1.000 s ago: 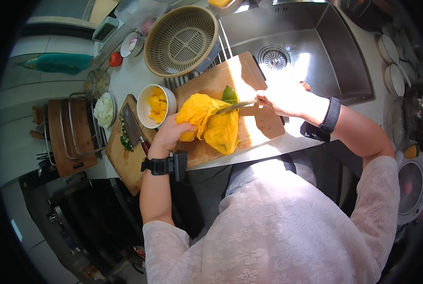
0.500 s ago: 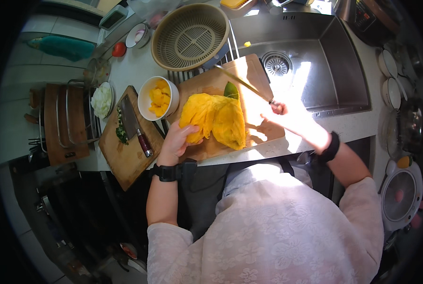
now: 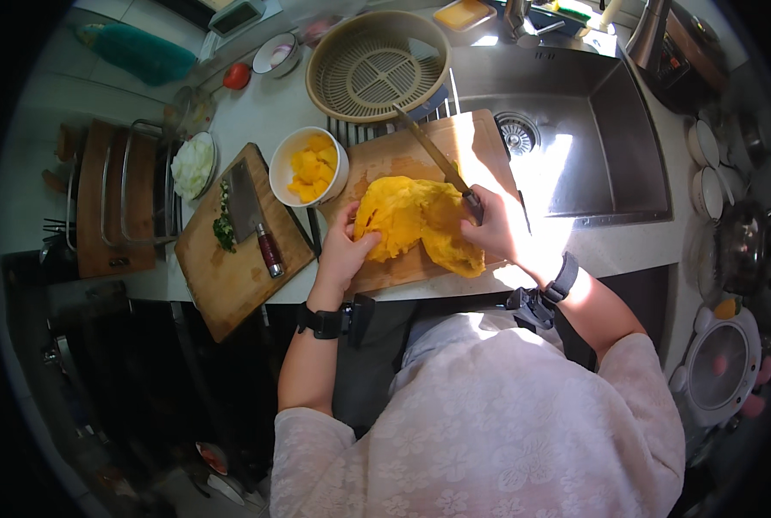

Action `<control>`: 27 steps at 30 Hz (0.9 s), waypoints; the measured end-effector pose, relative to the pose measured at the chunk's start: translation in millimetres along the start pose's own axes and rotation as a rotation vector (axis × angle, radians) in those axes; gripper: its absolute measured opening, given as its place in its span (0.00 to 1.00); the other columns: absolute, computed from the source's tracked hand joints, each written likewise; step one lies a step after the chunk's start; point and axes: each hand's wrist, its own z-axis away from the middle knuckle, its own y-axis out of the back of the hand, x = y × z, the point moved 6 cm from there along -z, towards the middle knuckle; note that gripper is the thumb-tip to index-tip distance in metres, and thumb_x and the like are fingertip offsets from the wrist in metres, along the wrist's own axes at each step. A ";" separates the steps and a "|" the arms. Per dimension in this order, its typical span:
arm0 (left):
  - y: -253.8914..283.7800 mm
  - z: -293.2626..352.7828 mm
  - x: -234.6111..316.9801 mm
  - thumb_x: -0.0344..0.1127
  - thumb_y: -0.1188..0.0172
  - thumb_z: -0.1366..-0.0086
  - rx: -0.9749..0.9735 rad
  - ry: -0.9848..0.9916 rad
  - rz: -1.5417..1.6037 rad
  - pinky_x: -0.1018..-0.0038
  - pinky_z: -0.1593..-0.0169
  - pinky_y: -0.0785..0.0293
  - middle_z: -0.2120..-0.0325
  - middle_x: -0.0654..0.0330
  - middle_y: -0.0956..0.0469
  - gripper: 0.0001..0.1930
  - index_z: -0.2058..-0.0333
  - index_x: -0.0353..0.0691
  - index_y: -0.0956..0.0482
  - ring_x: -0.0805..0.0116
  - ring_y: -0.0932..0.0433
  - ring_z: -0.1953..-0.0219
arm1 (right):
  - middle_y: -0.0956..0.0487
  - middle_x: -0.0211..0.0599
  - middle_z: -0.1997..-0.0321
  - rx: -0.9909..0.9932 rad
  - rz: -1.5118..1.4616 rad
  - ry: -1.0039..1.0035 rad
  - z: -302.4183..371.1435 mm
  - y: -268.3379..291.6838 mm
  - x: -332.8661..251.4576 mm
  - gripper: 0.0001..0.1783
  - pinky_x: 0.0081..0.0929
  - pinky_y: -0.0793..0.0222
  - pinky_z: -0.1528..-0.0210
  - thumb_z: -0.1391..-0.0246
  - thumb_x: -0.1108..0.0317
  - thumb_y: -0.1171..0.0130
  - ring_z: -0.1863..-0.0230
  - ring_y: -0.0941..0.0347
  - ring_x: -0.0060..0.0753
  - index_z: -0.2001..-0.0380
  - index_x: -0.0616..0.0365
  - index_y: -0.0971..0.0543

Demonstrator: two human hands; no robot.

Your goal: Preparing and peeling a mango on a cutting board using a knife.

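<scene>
My right hand (image 3: 497, 229) is wrapped around the handle of the long knife (image 3: 433, 155), and the blade now slants up and away toward the far edge of the cutting board (image 3: 480, 142), tip near the beige colander (image 3: 377, 65); a second ago it lay low across the fruit, so the stroke looks finished and the blade lifted clear. My left hand (image 3: 344, 250) has stayed on the near left side of the yellow fruit flesh (image 3: 415, 224), fingers curled over its edge, pinning it to the board. The flesh sits mid-board, toward the near edge, a broad lumpy mass, perhaps in two lobes; I cannot tell if it is fully parted. White bowl (image 3: 309, 166) of yellow chunks stands just beside the board's left corner, touching or nearly so. Second board (image 3: 230, 268) further left carries a cleaver (image 3: 251, 216) and chopped greens (image 3: 223, 226), untouched. Sink (image 3: 575, 129) to the right. My judgement: between cuts, regripping before another pass.
</scene>
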 end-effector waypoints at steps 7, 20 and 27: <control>-58.1 23.1 68.3 0.39 0.34 0.62 0.237 -0.467 -1.169 0.56 0.43 0.50 0.47 0.52 0.42 0.44 0.44 0.43 0.45 0.53 0.44 0.45 | 0.38 0.31 0.84 -0.065 -0.146 -0.072 -8.3 1.0 13.9 0.10 0.21 0.42 0.78 0.63 0.71 0.44 0.82 0.42 0.24 0.77 0.60 0.34; -76.8 -1.5 49.3 0.35 0.31 0.64 0.155 -0.373 -1.384 0.48 0.48 0.45 0.51 0.59 0.37 0.39 0.49 0.51 0.38 0.55 0.38 0.49 | 0.44 0.22 0.83 -0.281 -0.159 -0.001 -15.3 20.3 -4.3 0.12 0.17 0.48 0.78 0.66 0.76 0.45 0.81 0.48 0.19 0.81 0.55 0.38; -77.2 -1.1 49.7 0.36 0.31 0.63 0.112 -0.400 -1.350 0.47 0.48 0.45 0.52 0.60 0.37 0.38 0.49 0.52 0.36 0.54 0.35 0.52 | 0.40 0.22 0.82 -0.345 -0.338 -0.080 -13.0 27.9 32.9 0.12 0.17 0.46 0.77 0.66 0.71 0.43 0.79 0.46 0.19 0.78 0.53 0.36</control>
